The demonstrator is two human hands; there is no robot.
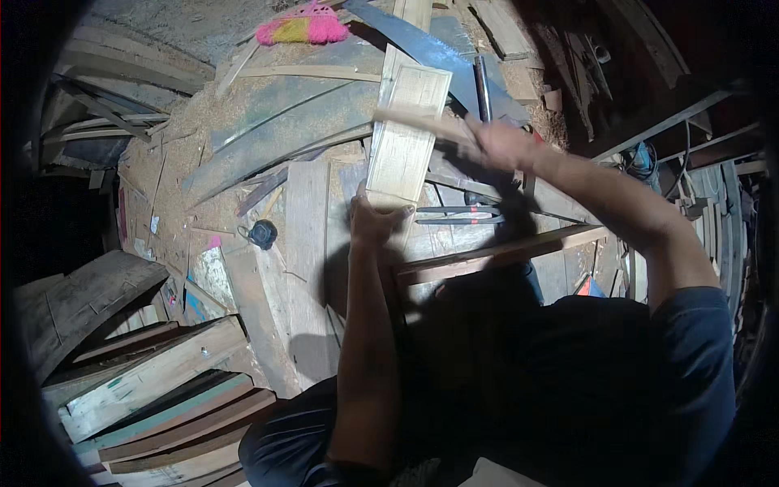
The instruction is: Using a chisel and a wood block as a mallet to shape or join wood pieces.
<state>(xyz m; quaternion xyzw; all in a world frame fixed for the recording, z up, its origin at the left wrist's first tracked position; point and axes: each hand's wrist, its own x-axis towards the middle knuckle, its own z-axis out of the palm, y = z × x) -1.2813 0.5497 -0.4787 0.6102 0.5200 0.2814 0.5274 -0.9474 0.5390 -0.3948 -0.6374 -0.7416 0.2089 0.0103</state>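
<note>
A pale wooden board (402, 154) with a panelled face lies in the middle, slanting away from me. My left hand (377, 219) is closed around its near end. My right hand (507, 146) is closed on a thin wooden stick (418, 122), blurred by motion, which crosses over the board's middle. A long tool with two dark handles (458, 215) lies just right of my left hand. Beyond my right hand are a dark metal rod (483, 89) and a wide bluish metal blade (430, 49), like a saw's.
A pink and yellow fluffy thing (302, 28) lies at the far left. Near the left middle sits a small black round object (262, 234). Stacked planks (162, 373) fill the near left. A wooden bar (503, 253) crosses in front of me. Sawdust and scraps cover the floor.
</note>
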